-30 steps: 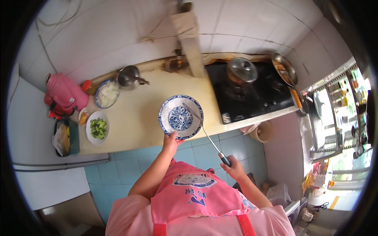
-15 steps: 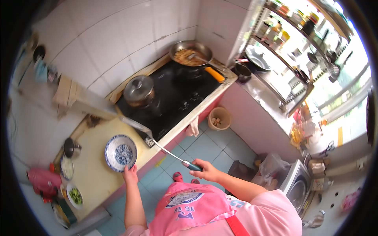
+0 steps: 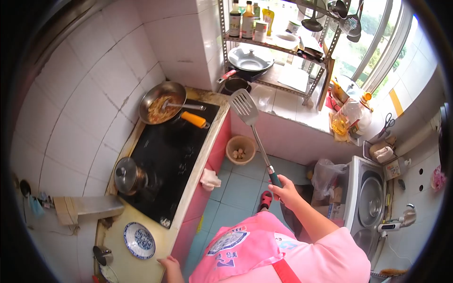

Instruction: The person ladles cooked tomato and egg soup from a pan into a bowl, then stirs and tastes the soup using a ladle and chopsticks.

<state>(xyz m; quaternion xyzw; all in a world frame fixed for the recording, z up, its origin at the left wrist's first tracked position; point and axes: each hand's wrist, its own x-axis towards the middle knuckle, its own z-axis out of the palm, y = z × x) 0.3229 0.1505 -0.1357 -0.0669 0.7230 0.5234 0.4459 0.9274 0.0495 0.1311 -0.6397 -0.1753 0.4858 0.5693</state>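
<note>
My right hand (image 3: pixel 285 189) is closed round the dark green handle of a slotted metal spatula (image 3: pixel 244 107), whose blade points up and away from me. A blue-and-white bowl (image 3: pixel 139 240) rests on the yellowish counter (image 3: pixel 141 270). Just right of the bowl, at the counter's edge, is my left hand (image 3: pixel 169 262), apart from the bowl; its fingers are small and blurred. On the black stove (image 3: pixel 163 155) stand a lidded pot (image 3: pixel 130 176) and a pan (image 3: pixel 163 103) with an orange handle, which holds cooked food and a metal utensil.
A waste bin (image 3: pixel 240 150) stands on the tiled floor beyond the counter. Against the window, a metal rack (image 3: pixel 273 46) holds bottles and a lidded wok (image 3: pixel 250 59). An oil bottle (image 3: pixel 351 118) sits on the ledge. To the right is a washing machine (image 3: pixel 370 203).
The view has swung right, towards the window. My left hand has let go of the bowl, which now sits on the counter. The spatula has moved away from the bowl and is raised.
</note>
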